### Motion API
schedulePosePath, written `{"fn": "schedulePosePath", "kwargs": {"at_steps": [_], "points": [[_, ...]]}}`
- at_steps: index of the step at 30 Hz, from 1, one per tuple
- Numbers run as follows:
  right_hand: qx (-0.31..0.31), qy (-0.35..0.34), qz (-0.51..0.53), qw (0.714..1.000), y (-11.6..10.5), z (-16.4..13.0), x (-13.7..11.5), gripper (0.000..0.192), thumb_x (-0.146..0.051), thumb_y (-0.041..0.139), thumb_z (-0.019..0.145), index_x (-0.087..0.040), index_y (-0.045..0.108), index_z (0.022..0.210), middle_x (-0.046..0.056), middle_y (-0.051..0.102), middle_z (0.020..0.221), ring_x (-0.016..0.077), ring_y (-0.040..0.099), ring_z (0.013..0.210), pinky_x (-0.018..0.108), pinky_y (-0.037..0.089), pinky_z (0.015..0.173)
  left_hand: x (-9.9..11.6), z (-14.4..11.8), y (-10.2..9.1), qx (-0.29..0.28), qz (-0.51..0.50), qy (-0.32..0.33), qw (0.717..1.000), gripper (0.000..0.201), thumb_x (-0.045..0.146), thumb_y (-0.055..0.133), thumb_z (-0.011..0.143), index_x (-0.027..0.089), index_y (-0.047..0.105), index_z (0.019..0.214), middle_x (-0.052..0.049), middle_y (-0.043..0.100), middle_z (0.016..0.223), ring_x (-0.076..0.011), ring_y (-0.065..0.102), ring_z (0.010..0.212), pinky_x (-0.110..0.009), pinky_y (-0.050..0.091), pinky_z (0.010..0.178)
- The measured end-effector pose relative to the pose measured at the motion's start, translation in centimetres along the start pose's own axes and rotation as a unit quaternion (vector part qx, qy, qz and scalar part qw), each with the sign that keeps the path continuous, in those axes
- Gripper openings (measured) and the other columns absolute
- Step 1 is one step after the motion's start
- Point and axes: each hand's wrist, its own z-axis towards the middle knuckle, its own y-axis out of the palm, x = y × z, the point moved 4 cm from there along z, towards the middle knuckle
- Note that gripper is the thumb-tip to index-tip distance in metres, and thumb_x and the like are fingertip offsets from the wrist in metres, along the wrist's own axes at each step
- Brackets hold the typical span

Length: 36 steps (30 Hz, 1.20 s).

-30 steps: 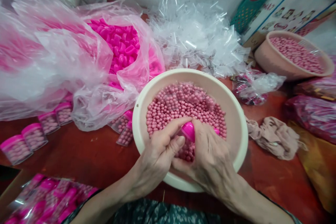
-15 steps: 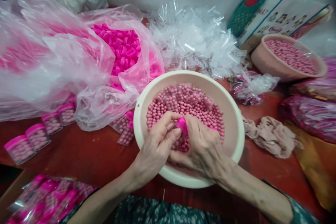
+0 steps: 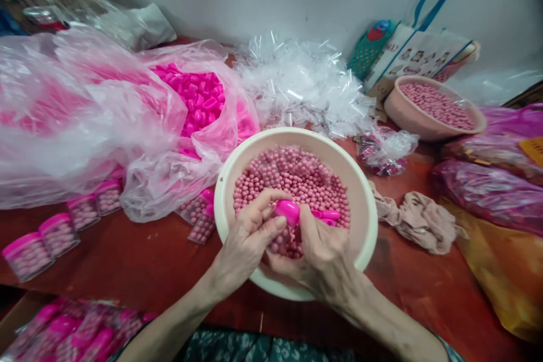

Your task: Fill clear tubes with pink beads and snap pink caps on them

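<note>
A cream bowl [image 3: 365,198] full of small pink balls [image 3: 297,178] sits on the red table in front of me. Both hands meet over its near side. My left hand [image 3: 248,237] and my right hand [image 3: 322,254] together grip a small clear tube of pink balls [image 3: 282,240] topped by a bright pink cap [image 3: 287,210]. My left thumb and fingers pinch around the cap end; my right hand wraps the tube from the right. Two more pink caps [image 3: 326,215] lie on the balls just beyond my right hand.
A plastic bag of pink caps [image 3: 199,96] and a pile of clear tubes [image 3: 301,85] lie behind the bowl. Filled capped tubes [image 3: 55,232] line the left side. A second bowl of balls [image 3: 432,104], a crumpled cloth [image 3: 419,218] and bagged goods [image 3: 492,192] are at right.
The view has tilted up and pulled back. Both hands stay on the tube over the bowl, shifted slightly, and the pink cap now shows more fully between them.
</note>
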Motion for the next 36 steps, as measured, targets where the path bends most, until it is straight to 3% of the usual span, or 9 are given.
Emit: {"fn": "schedulePosePath", "kwargs": {"at_steps": [4,7,11,15,18,21,24,32,36], "points": [[-0.037,-0.001,0.045,0.998,-0.1,0.1,-0.2,0.041,-0.036,0.047,0.086,-0.008,0.045,0.116,0.005,0.060,0.065,0.0188,0.056,0.054,0.027,0.041,0.049,0.4,-0.6,0.1,0.030,0.044,0.036,0.998,0.030,0.028,0.054,0.086,0.021,0.050,0.115,0.001,0.057,0.078,-0.0095,0.054,0.064,-0.019,0.046,0.059],[-0.094,0.004,0.118,0.989,-0.7,0.3,1.0,0.057,-0.037,0.054,0.085,-0.010,0.035,0.130,0.010,0.065,0.087,0.0215,0.062,0.074,0.030,0.048,0.061,1.3,-2.0,-0.6,0.140,0.095,0.107,0.980,0.032,0.025,0.055,0.086,0.021,0.050,0.118,-0.003,0.063,0.095,-0.0121,0.061,0.075,-0.022,0.052,0.068],[-0.095,0.102,0.106,0.985,-2.5,0.5,5.8,0.041,-0.031,0.058,0.084,-0.015,0.047,0.120,0.005,0.063,0.082,0.0177,0.059,0.068,0.029,0.047,0.062,1.6,-5.5,-3.5,0.362,0.121,0.233,0.895,0.037,0.019,0.060,0.082,0.022,0.052,0.118,-0.001,0.065,0.092,-0.0099,0.064,0.067,-0.020,0.056,0.066],[-0.152,0.137,0.003,0.979,-2.9,-0.1,9.8,0.008,-0.020,0.050,0.087,-0.017,0.057,0.086,0.005,0.060,0.080,0.0184,0.059,0.070,0.031,0.044,0.064,-0.6,-7.5,-6.8,0.464,0.229,0.237,0.823,0.040,0.017,0.061,0.080,0.020,0.052,0.119,-0.003,0.066,0.098,-0.0122,0.065,0.075,-0.021,0.055,0.067],[-0.196,0.090,0.013,0.976,-2.3,-0.8,10.0,0.010,-0.022,0.049,0.088,-0.019,0.058,0.091,0.005,0.060,0.086,0.0178,0.059,0.073,0.030,0.046,0.064,-2.4,-6.5,-8.1,0.415,0.395,0.223,0.788,0.031,0.018,0.052,0.085,0.019,0.054,0.116,-0.008,0.062,0.106,-0.0198,0.062,0.092,-0.033,0.053,0.082],[-0.213,0.027,0.066,0.974,-1.0,-1.7,8.9,0.018,-0.026,0.051,0.088,-0.022,0.058,0.104,0.005,0.059,0.094,0.0174,0.060,0.082,0.030,0.048,0.070,-3.5,-4.6,-8.5,0.340,0.578,0.241,0.701,0.028,0.017,0.046,0.087,0.015,0.056,0.113,-0.016,0.055,0.114,-0.0295,0.052,0.109,-0.047,0.042,0.095],[-0.179,0.001,0.071,0.981,0.6,-2.7,8.5,0.015,-0.028,0.051,0.088,-0.023,0.060,0.099,0.005,0.058,0.089,0.0180,0.058,0.082,0.031,0.048,0.070,-3.7,-3.3,-9.3,0.339,0.651,0.243,0.635,0.030,0.017,0.046,0.087,0.013,0.056,0.114,-0.020,0.052,0.116,-0.0333,0.048,0.111,-0.050,0.039,0.093],[-0.100,-0.012,0.045,0.994,2.1,-4.8,8.8,0.020,-0.031,0.044,0.091,-0.022,0.058,0.101,0.007,0.057,0.098,0.0203,0.057,0.090,0.035,0.049,0.072,0.5,-4.8,-7.9,0.375,0.575,0.338,0.644,0.033,0.011,0.054,0.082,0.018,0.059,0.113,-0.012,0.062,0.104,-0.0255,0.057,0.101,-0.042,0.042,0.093],[-0.118,-0.003,0.066,0.991,1.8,-4.0,7.7,0.022,-0.027,0.038,0.093,-0.021,0.060,0.092,0.005,0.056,0.086,0.0173,0.055,0.076,0.031,0.046,0.065,4.2,-2.9,-4.2,0.287,0.584,0.380,0.658,0.029,0.009,0.058,0.079,0.017,0.060,0.106,-0.008,0.064,0.101,-0.0219,0.060,0.096,-0.036,0.044,0.092]]}}
